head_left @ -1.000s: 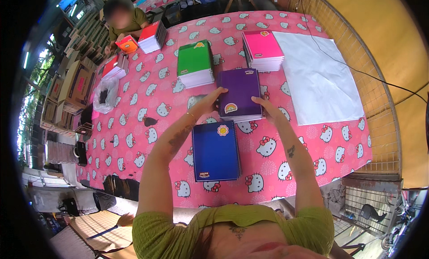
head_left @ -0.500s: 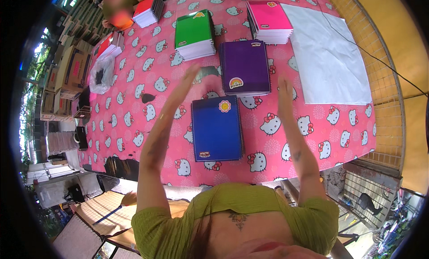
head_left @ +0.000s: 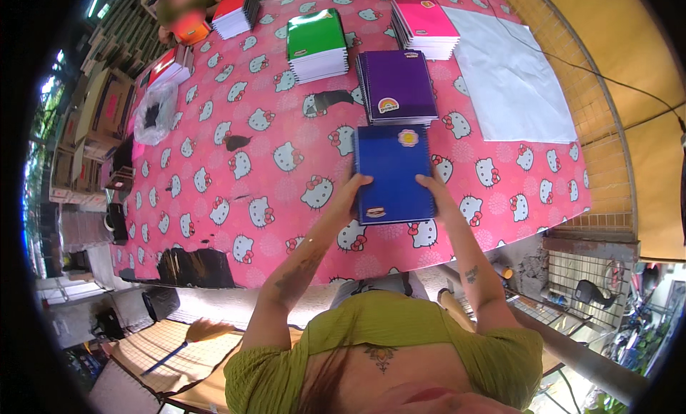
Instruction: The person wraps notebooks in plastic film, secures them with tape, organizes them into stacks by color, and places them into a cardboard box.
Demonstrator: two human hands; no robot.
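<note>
A blue notebook (head_left: 394, 176) with a flower sticker is gripped by both my hands along its two sides. My left hand (head_left: 351, 192) has its thumb on the cover's left edge, its fingers hidden past the side. On the opposite edge my right hand (head_left: 437, 192) presses its thumb in the same way. Whether one notebook or a few are in my grip cannot be seen. Just beyond its far edge lies a stack of purple notebooks (head_left: 397, 85). Farther off are a stack of green notebooks (head_left: 314, 38) and a stack of pink ones (head_left: 426, 21).
A pink patterned cloth (head_left: 279, 192) covers the table. White sheeting (head_left: 511, 85) lies at right, a cable running over it. Red notebooks (head_left: 234, 13) stand far left near another person (head_left: 187, 6). A clear plastic bag (head_left: 157, 114) lies by the left edge, with cardboard boxes (head_left: 107, 114) beyond.
Both hands came down from beside the purple stack and took hold of the blue notebook. It now sits farther right, closer to the purple stack. The view has shifted slightly.
</note>
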